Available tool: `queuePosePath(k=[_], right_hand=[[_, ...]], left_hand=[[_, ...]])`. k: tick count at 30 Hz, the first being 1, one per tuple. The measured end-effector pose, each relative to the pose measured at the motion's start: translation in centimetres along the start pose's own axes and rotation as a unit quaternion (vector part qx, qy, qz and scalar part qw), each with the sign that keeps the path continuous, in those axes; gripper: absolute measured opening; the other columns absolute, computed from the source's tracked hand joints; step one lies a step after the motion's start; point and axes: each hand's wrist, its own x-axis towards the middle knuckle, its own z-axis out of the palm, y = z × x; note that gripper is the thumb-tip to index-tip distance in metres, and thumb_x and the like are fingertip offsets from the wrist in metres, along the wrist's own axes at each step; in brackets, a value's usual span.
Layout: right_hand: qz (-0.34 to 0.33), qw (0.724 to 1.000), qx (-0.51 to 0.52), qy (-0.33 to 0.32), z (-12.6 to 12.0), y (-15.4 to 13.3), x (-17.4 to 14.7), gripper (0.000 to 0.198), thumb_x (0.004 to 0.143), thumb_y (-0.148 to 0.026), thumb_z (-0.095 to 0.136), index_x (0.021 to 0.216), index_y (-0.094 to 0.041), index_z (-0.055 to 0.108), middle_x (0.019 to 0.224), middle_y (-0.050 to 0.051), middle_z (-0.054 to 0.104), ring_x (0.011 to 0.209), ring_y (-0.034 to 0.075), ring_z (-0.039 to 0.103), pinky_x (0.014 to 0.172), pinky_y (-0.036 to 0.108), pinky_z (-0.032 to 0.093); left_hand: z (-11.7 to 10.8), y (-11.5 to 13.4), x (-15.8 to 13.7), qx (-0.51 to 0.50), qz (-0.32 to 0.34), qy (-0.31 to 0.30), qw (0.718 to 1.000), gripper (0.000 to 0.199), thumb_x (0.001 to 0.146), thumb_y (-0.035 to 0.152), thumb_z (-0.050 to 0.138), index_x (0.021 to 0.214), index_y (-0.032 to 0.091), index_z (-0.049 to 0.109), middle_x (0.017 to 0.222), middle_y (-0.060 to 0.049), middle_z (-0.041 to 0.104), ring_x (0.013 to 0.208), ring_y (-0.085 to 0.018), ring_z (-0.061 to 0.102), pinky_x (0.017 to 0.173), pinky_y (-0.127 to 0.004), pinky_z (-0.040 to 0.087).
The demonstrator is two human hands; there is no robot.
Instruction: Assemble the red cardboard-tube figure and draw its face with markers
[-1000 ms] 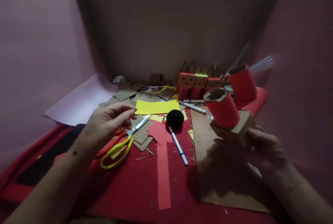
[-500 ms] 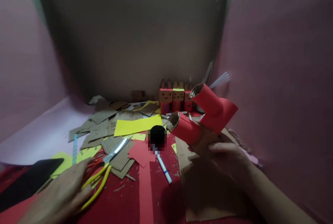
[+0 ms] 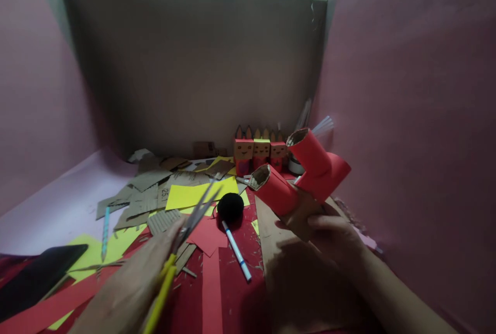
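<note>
Watching from afar, I read "25", then what looks like "1", in dark print turned sideways on a piece of cardboard (image 3: 163,197) at the left end of a yellow paper strip (image 3: 186,197). Finer print just behind the strip is too small for me to make out.

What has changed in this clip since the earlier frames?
The left hand, empty at first, has taken hold of the scissors and raised them. The right hand has tipped the red-tubed cardboard piece further leftward, keeping its hold. The black ball and marker stayed put.
</note>
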Motion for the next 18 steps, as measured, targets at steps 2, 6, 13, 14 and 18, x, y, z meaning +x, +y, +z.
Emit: queuePosePath(k=[2, 6, 13, 14, 18], right_hand=[[0.014, 1.0, 0.008, 0.005, 0.0, 0.0, 0.0, 0.064, 0.058, -0.01, 0.072, 0.12, -0.026, 0.069, 0.105, 0.003, 0.079, 0.088, 0.026, 0.074, 0.092, 0.051, 0.057], [0.05, 0.999, 0.011, -0.013, 0.2, -0.1, -0.1, 0.051, 0.059, -0.011, 0.071, 0.108, -0.024, 0.073, 0.099, 0.005, 0.081, 0.085, 0.029, 0.076, 0.083, 0.049, 0.06], [0.02, 0.999, 0.004, -0.04, 0.6, 0.0, 0.0, 0.042, 0.058, -0.009, 0.071, 0.098, -0.022, 0.076, 0.087, 0.003, 0.081, 0.08, 0.025, 0.076, 0.087, 0.043, 0.06], [0.018, 0.999, 0.007, -0.04, 0.5, 0.2, 0.0, 0.041, 0.058, -0.008, 0.071, 0.096, -0.022, 0.076, 0.086, 0.002, 0.081, 0.083, 0.025, 0.076, 0.091, 0.044, 0.058], [0.028, 0.999, 0.007, -0.036, 0.2, 0.8, 0.1, 0.041, 0.058, -0.009, 0.072, 0.096, -0.023, 0.075, 0.087, 0.002, 0.081, 0.091, 0.027, 0.076, 0.099, 0.047, 0.054]], left_hand=[[0.7, 1.8, 0.8, 0.063, 0.083, 0.007, 0.994, 0.049, 0.09, 0.042, 0.05, 0.136, 0.028, 0.062, 0.135, -0.007, 0.068, 0.128, -0.036, 0.059, 0.113, -0.04, 0.043], [0.6, 5.9, 2.6, 0.255, 0.314, 0.077, 0.911, 0.048, 0.094, 0.02, 0.036, 0.14, 0.016, 0.053, 0.106, -0.014, 0.078, 0.092, -0.028, 0.076, 0.084, -0.035, 0.061], [1.1, 8.3, 3.2, 0.307, 0.34, 0.082, 0.885, 0.044, 0.093, 0.013, 0.033, 0.133, 0.003, 0.049, 0.096, -0.021, 0.077, 0.078, -0.031, 0.077, 0.065, -0.039, 0.063], [1.3, 8.0, 3.1, 0.285, 0.319, 0.069, 0.901, 0.045, 0.094, 0.015, 0.033, 0.133, 0.004, 0.05, 0.099, -0.021, 0.077, 0.082, -0.032, 0.077, 0.068, -0.041, 0.063], [2.0, 6.6, 2.5, 0.198, 0.237, 0.018, 0.951, 0.049, 0.093, 0.021, 0.042, 0.141, 0.012, 0.05, 0.121, -0.018, 0.073, 0.106, -0.033, 0.072, 0.091, -0.046, 0.06]])
